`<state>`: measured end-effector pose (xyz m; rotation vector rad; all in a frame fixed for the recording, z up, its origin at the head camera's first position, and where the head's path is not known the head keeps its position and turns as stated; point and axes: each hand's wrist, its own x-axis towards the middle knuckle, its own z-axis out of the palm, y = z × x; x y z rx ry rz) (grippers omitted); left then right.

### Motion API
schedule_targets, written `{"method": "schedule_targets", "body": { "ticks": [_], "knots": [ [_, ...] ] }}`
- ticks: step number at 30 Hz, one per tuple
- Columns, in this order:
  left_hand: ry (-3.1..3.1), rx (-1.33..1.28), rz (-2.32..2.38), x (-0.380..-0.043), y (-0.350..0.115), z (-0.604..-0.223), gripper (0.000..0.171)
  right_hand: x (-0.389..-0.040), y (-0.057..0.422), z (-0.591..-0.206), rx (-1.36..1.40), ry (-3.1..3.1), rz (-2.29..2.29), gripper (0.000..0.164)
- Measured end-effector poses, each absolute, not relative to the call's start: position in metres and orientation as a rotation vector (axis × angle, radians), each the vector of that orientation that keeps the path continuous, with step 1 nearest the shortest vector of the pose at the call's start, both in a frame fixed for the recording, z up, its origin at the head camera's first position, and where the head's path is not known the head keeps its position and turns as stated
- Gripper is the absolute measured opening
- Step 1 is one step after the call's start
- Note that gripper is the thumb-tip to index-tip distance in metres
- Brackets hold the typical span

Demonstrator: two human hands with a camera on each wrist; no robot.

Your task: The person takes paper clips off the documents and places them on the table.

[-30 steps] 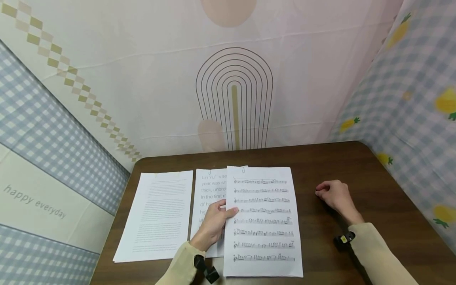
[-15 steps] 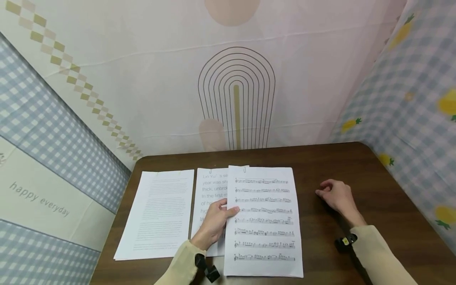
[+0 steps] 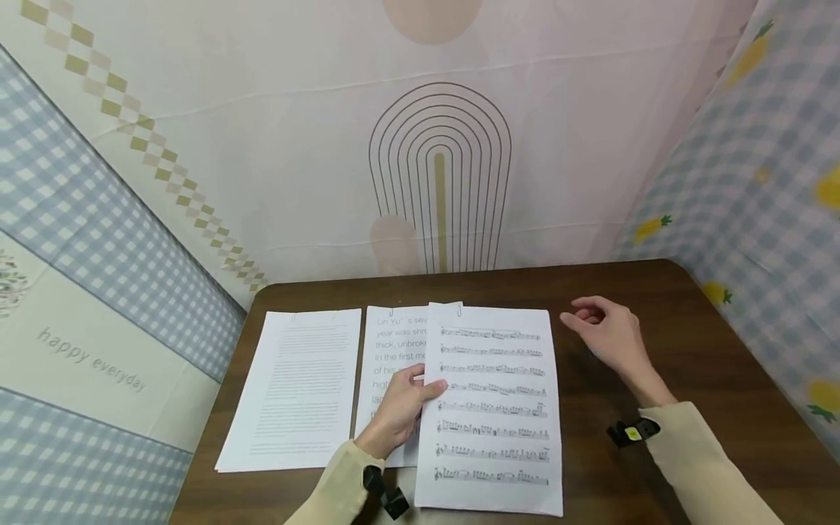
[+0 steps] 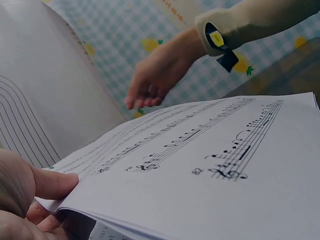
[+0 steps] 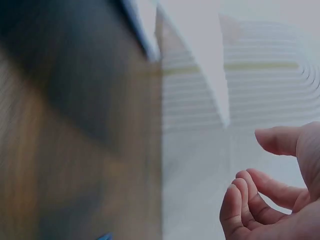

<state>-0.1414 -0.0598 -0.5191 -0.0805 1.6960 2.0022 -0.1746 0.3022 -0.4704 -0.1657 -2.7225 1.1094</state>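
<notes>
My left hand [image 3: 395, 410] grips a stack of sheet music [image 3: 495, 437] by its left edge. The thumb lies on top and the fingers are underneath, as the left wrist view shows. The stack's near part is raised, and a thin clip [image 3: 459, 310] sits at its top edge. My right hand [image 3: 610, 335] hovers just right of the stack's upper right corner. Its fingers are loosely curled, the thumb stands apart, and nothing is held. Part of a printed sheet in large type [image 3: 387, 357] lies beneath the music, its right side hidden.
At the left, a stack of small-print pages [image 3: 302, 394] lies flat on the brown table [image 3: 682, 343]. A small blue thing [image 5: 104, 236] shows at the bottom edge of the right wrist view. Patterned cloth [image 3: 315, 146] hangs behind the table and along both sides.
My right hand has lifted off the table and moved left toward the sheet music, with thumb and fingers parting. My left hand keeps its grip on the stack. The head view has shifted slightly.
</notes>
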Motion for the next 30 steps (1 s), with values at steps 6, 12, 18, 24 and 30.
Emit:
{"method": "schedule_targets", "body": {
  "ticks": [6, 12, 18, 24, 30],
  "knots": [
    [1.681, -0.05, 2.007, -0.139, -0.058, -0.521, 0.041, -0.182, 0.27, -0.453, 0.021, -2.73, 1.195, 0.036],
    [1.688, -0.033, 2.002, -0.135, -0.057, -0.521, 0.04, -0.191, 0.241, -0.444, 0.195, -2.815, 1.247, 0.042],
    [1.702, -0.039, 1.992, -0.132, -0.055, -0.521, 0.039, -0.206, 0.22, -0.445, 0.37, -2.889, 1.285, 0.043],
    [1.683, -0.015, 2.001, -0.129, -0.052, -0.521, 0.039, -0.217, 0.211, -0.446, 0.409, -3.001, 1.331, 0.042],
    [1.7, -0.006, 1.991, -0.127, -0.05, -0.522, 0.038, -0.222, 0.204, -0.448, 0.409, -3.061, 1.349, 0.035]
  ]
}}
